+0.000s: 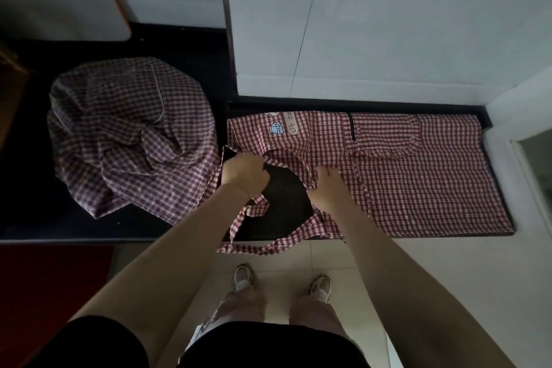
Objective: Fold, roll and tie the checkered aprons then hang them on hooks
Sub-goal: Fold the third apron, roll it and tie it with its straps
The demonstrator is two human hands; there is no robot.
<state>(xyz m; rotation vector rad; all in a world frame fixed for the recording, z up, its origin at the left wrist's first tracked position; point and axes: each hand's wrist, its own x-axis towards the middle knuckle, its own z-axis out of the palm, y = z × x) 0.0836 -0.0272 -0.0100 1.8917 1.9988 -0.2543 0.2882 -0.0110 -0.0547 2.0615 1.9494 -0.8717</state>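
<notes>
A red-and-white checkered apron (418, 176) lies spread flat on the dark counter (283, 209), its bib end toward me and a small printed patch near its far left corner. My left hand (243, 176) grips the apron's neck strap at the left. My right hand (328, 188) presses flat on the cloth beside the bib's curved edge. A loop of strap (268, 248) hangs over the counter's front edge. A second checkered apron (131, 134) sits crumpled in a heap at the left.
A white wall panel (388, 24) rises right behind the spread apron. A white board with an orange rim (113, 9) leans at the back left. Pale floor tiles (343, 257) and my two shoes lie below the counter edge.
</notes>
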